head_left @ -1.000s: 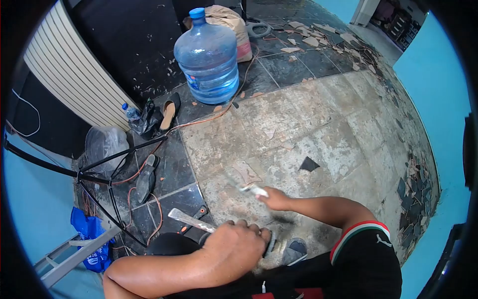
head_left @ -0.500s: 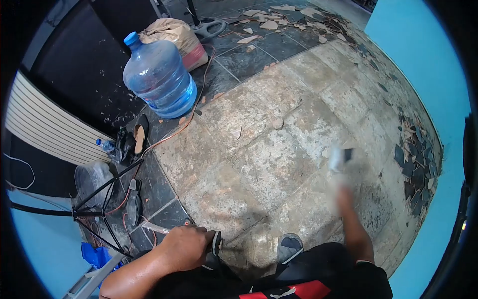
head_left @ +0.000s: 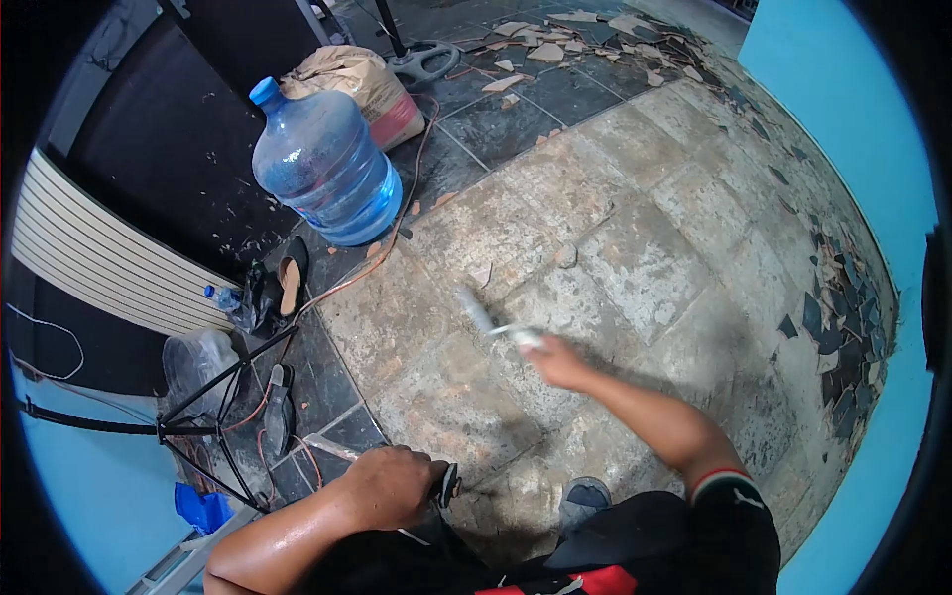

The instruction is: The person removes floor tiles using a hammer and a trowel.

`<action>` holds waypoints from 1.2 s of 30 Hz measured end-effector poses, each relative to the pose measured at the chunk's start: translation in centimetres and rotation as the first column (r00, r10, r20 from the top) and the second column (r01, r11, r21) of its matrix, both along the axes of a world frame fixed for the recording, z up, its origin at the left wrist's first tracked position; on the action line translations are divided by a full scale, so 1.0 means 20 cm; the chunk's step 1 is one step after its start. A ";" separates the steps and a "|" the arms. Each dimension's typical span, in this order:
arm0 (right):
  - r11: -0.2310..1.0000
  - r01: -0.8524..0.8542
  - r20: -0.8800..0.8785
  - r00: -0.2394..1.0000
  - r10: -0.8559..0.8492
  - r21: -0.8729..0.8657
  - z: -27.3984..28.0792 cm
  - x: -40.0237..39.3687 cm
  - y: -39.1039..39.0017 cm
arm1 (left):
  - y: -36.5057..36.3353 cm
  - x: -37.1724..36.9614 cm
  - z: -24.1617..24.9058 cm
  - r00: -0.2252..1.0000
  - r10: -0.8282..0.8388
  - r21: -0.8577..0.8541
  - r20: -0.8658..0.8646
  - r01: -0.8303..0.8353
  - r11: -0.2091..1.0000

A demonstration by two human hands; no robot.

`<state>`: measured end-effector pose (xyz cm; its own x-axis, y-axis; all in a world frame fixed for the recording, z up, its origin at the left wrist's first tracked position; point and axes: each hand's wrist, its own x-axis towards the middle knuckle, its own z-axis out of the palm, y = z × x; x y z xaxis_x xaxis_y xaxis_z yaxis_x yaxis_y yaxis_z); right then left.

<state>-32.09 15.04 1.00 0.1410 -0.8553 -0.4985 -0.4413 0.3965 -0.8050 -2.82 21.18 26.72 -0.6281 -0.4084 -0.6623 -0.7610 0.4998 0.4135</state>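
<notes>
My right hand [head_left: 557,361] is wrapped round the pale handle of a roller or brush-like tool [head_left: 476,310], whose grey head is over the bare, scraped floor [head_left: 516,238], left of centre. My left hand [head_left: 395,486] is a fist low in the view, near my knee, by a dark sandal; what it holds, if anything, is hidden. A small stone [head_left: 566,256] lies on the floor beyond the tool.
A large blue water bottle [head_left: 332,174] and a paper sack [head_left: 372,89] stand at the upper left. Broken tiles [head_left: 843,337] lie along the right wall. A black tripod stand [head_left: 188,430], cables and shoes are on the left.
My right hand has swung the tool from the right side to the left, over the middle floor. The view has shifted slightly; my left hand remains a fist.
</notes>
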 end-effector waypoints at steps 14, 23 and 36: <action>0.847 0.526 0.113 0.839 -0.532 0.075 -0.47 -0.44 -0.10 | -0.15 0.02 -0.16 0.977 0.013 0.110 0.211 -0.037 0.993; 0.430 0.902 -0.033 0.429 -0.903 -0.032 -0.52 -1.72 0.47 | -0.07 0.05 -0.24 0.980 0.057 0.205 0.190 -0.097 0.974; 0.536 0.753 -0.240 0.479 -0.844 -0.382 -0.48 -1.95 0.81 | -0.14 -0.21 -0.29 0.973 0.035 0.164 0.228 -0.074 0.984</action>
<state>-71.09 31.14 -8.70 -0.8013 -0.5787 -0.1519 -0.2761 0.5829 -0.7642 -6.95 18.45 21.02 -0.4367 -0.3066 -0.8458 -0.8676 0.3922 0.3058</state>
